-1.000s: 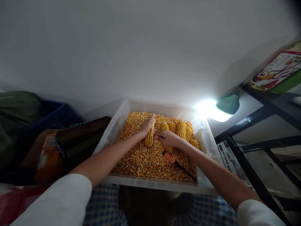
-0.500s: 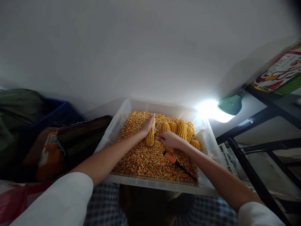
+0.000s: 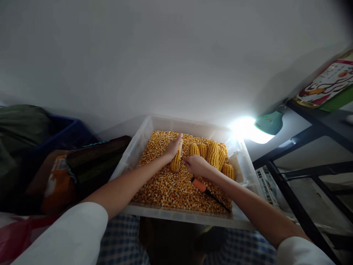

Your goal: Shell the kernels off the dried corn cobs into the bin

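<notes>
My left hand (image 3: 172, 148) grips an ear of corn (image 3: 175, 162), which stands tilted over loose kernels (image 3: 171, 191). Some pale bare cob shows along its upper right edge. Just right of that ear, my right hand (image 3: 195, 164) is closed with its fingers curled; whatever they hold, if anything, is hidden. Behind and right of this hand lie several more ears of corn (image 3: 213, 154). A tool with an orange handle (image 3: 198, 184) and a thin dark shaft rests on the kernels below my right wrist.
A translucent plastic bin (image 3: 176, 212) holds the corn, set against the wall. At its right hangs a lit green lamp (image 3: 270, 123) on a dark metal rack (image 3: 299, 171). A black mesh bag (image 3: 96, 160) and a blue crate (image 3: 67, 129) stand at left.
Both hands keep nearly the same place on and beside the ear of corn. The whole view has shifted very slightly.
</notes>
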Tool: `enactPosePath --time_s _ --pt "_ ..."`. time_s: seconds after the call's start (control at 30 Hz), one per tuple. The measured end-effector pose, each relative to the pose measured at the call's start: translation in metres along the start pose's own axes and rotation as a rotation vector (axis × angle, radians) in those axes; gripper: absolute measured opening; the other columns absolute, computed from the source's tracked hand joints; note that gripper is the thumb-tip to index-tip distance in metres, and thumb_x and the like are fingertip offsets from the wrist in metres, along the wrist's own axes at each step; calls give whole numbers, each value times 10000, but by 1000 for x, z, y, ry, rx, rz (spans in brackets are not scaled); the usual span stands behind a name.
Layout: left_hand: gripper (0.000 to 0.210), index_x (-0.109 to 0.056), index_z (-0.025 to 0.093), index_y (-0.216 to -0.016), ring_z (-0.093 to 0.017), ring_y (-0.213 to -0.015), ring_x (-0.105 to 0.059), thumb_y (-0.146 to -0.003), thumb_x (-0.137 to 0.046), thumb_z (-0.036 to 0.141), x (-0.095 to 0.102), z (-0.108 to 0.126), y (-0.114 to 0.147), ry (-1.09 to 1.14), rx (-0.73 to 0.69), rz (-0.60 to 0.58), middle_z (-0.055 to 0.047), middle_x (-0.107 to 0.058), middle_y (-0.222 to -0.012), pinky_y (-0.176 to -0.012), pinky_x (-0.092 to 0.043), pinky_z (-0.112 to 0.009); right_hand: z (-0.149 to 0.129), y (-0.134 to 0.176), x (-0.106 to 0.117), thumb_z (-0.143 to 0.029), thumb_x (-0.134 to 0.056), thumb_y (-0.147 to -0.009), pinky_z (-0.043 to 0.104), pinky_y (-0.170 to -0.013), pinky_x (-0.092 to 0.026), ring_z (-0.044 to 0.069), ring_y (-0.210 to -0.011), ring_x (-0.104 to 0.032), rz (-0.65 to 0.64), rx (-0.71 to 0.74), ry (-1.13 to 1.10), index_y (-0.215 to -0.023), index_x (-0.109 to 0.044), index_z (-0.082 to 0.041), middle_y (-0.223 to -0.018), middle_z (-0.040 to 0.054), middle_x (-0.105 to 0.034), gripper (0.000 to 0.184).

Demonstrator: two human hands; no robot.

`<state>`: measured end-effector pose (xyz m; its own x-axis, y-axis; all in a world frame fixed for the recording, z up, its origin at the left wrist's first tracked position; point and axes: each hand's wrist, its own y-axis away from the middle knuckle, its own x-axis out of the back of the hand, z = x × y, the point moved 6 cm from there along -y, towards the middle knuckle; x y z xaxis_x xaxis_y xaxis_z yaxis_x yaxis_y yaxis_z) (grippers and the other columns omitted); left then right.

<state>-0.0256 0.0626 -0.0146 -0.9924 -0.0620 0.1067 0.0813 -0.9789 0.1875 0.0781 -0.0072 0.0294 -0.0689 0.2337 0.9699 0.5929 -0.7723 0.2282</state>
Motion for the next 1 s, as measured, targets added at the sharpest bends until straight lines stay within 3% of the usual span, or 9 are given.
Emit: enactPosePath --time_s 0.27,0.43,0.6,0.7,0.87,1.0 --pt "472 -429 191 -550 -135 -465 -507 -716 -335 622 0 4 6 -104 0 81 6 -465 -424 -414 -326 -223 -6 -6 -9 -222 -358 -792 242 -603 -365 192 -740 -582 -19 -94 41 -851 -609 -163 -841 101 -636 264" --pt "487 -391 188 -501 -112 -435 -463 -732 -303 607 -4 10 12 -173 -88 67 22 -410 -415 -441 -307 -212 -5 -3 -8 -220 -364 -797 238 -603 -358 185 -744 -581 -36 -64 31 -855 -607 -161 -846 102 -638 257" --pt "414 -413 178 -523 -89 -474 -407 -724 -403 539 -24 25 37 -364 -366 -56 39 -402 -471 -485 -290 -203 -2 5 -5 -219 -412 -766 219 -582 -324 157 -706 -566 -124 106 15 -788 -627 -157 -785 65 -646 224" --pt "389 -433 173 -552 -86 -487 -408 -716 -428 526 -33 25 41 -376 -415 -155 43 -414 -488 -501 -300 -203 -1 6 -3 -245 -398 -779 217 -549 -297 143 -663 -552 -125 162 5 -766 -632 -156 -753 56 -647 251" --pt "453 -399 173 -503 -91 -475 -429 -727 -366 565 -19 15 15 -258 -296 -106 31 -405 -461 -487 -322 -210 3 0 4 -291 -352 -825 217 -546 -275 132 -659 -541 -73 140 0 -812 -627 -164 -783 56 -648 303" --pt "459 -422 189 -573 -122 -422 -483 -709 -345 621 -7 -5 -4 -41 -5 -80 25 -438 -433 -440 -364 -236 6 -1 6 -330 -311 -856 217 -536 -264 123 -637 -533 -64 111 -6 -798 -614 -159 -766 59 -640 353"
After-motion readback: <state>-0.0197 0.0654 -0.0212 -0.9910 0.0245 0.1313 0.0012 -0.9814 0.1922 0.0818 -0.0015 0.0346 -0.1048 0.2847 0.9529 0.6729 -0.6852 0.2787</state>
